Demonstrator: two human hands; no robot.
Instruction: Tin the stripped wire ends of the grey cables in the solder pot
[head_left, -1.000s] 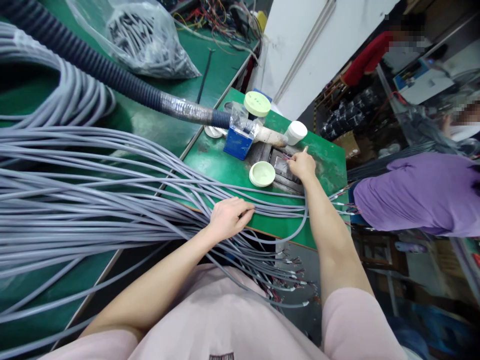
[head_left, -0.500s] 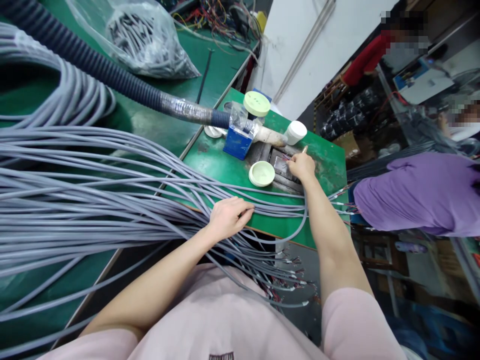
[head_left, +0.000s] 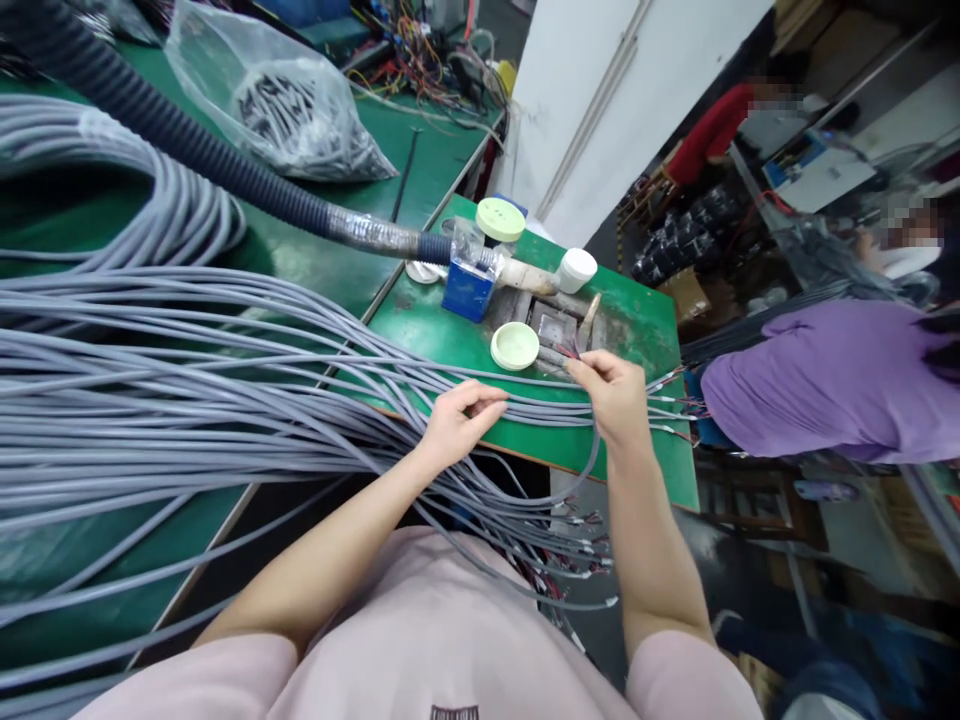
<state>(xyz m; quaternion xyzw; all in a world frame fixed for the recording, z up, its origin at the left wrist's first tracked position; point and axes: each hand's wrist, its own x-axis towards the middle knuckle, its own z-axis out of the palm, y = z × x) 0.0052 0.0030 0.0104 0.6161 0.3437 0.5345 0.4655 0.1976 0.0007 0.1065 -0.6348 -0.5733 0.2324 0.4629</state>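
Note:
My right hand [head_left: 619, 400] is closed in a pinch on the end of a grey cable, whose thin coloured wires [head_left: 574, 350] stick out past the fingertips. From this hand the cable curves down and left towards the bundle. The wires are at the near edge of a square metal pot [head_left: 556, 328] with a shiny grey surface. My left hand [head_left: 459, 422] rests over the grey cables [head_left: 375, 350], thumb and fingers slightly apart, with no cable plainly gripped. Beside the pot stand a shallow pale-green tub [head_left: 515, 346] and a tan stick [head_left: 591, 318].
A blue box [head_left: 469, 288] supports a ribbed black hose [head_left: 285, 195] with its nozzle by the pot. Behind are a white tub [head_left: 576, 270] and a green lid [head_left: 501, 218]. Cable ends [head_left: 577, 560] hang past the table edge. A person in purple [head_left: 825, 385] sits at right.
My right hand has drawn back from over the pot towards me, bringing the wire ends to its near edge. The left hand's fingers have straightened a little over the cables.

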